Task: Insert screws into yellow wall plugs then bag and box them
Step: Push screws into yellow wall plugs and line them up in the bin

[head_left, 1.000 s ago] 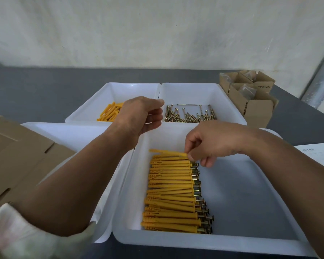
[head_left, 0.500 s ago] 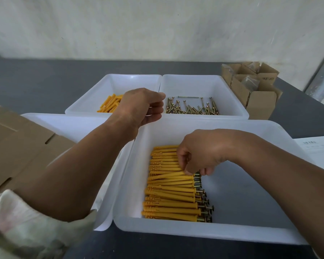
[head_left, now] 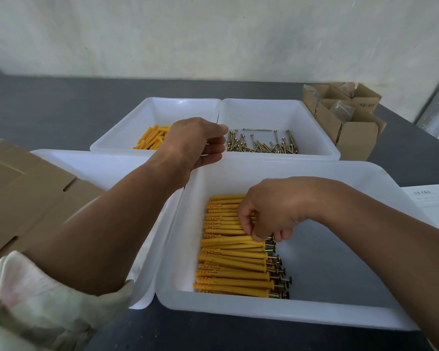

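Right now the right hand (head_left: 276,211) is down inside the near white tray (head_left: 238,312), its fingers (head_left: 257,236) and thumb curled onto the row of assembled plugs (head_left: 233,269), pinching those beneath them. That row lies along the tray's left side, yellow tips to the left and screw heads to the right. The left hand (head_left: 195,143) hovers above the seam between the 2 far trays, fingers loosely curled; whether it holds anything, I cannot tell. The far left tray (head_left: 137,122) holds loose yellow plugs (head_left: 150,139), and the far right tray (head_left: 314,127) holds loose screws (head_left: 261,145). A 4th white tray (head_left: 99,163) sits under the left forearm. Flat cardboard (head_left: 23,198) lies at the left of the grey table (head_left: 48,110), small cartons (head_left: 352,122) stand at the far right, and a printed sheet (head_left: 431,206) lies just beside the near tray.
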Tool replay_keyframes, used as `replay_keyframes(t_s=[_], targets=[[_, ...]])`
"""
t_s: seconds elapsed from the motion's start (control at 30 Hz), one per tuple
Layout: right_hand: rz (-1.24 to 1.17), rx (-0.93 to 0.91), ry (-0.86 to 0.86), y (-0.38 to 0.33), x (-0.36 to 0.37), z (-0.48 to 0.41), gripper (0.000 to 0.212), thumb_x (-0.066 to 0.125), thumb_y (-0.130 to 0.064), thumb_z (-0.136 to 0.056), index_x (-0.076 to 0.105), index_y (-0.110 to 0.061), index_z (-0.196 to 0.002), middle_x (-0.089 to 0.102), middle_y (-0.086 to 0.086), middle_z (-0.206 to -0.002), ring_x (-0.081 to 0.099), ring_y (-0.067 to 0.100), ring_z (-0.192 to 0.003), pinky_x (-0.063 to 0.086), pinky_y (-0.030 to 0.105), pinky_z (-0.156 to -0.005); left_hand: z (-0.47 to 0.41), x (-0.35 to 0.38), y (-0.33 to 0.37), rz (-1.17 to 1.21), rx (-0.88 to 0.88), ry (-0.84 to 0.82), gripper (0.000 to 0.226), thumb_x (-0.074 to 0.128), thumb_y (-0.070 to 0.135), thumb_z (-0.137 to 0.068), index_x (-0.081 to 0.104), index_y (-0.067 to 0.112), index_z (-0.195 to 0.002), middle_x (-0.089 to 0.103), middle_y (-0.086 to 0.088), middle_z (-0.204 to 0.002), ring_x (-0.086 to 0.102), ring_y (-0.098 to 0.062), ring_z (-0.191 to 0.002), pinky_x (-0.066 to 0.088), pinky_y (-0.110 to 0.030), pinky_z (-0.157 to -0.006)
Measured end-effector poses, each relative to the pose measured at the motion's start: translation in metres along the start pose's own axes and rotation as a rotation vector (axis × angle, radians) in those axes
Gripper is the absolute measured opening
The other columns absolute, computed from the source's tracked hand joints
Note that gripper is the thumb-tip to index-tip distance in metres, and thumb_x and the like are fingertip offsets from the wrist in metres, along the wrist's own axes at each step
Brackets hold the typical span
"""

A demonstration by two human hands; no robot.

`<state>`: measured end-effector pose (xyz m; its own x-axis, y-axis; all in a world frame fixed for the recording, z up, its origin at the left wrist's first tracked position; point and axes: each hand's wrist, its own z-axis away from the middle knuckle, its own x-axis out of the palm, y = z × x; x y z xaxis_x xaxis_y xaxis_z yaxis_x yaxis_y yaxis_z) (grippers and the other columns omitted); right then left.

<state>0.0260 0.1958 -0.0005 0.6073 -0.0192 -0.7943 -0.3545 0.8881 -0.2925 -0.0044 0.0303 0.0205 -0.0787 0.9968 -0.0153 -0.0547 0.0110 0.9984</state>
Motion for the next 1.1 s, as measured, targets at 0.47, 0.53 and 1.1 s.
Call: replay_keyframes(t_s=[0.47,0.53,1.1], targets=[[0.082,0.048,0.001,-0.010,-0.001,0.008,0.012,0.072,-0.025,-0.088,0.069,-0.016,-0.095,0.073,0.006,-0.082,0.074,0.018,-0.074,0.057,0.022,-0.062,-0.001,0.001,-0.002,-0.005,0.002,-0.005,0.008,0.068,0.017,-0.088,0.067,0.010,-0.084,0.068,0.001,-0.068,0.065,-0.011,-0.062,0.061,-0.028,-0.070],[0.101,0.045,0.030,-0.011,-0.002,0.010,0.009,0.071,-0.024,-0.088,0.069,-0.016,-0.092,0.073,0.005,-0.077,0.073,0.016,-0.069,0.056,0.021,-0.059,-0.001,0.002,-0.002,-0.004,0.003,-0.006,0.008,0.068,0.017,-0.088,0.067,0.010,-0.084,0.067,0.001,-0.067,0.065,-0.011,-0.061,0.061,-0.028,-0.070],[0.191,0.085,-0.074,-0.018,0.005,0.007,0.013,0.064,-0.019,-0.092,0.068,-0.010,-0.100,0.072,0.006,-0.076,0.066,0.013,-0.055,0.057,0.023,-0.060,0.000,0.001,-0.003,-0.030,0.006,-0.019,0.009,0.068,0.018,-0.089,0.066,0.010,-0.085,0.067,-0.004,-0.079,0.065,-0.014,-0.070,0.060,-0.028,-0.072]])
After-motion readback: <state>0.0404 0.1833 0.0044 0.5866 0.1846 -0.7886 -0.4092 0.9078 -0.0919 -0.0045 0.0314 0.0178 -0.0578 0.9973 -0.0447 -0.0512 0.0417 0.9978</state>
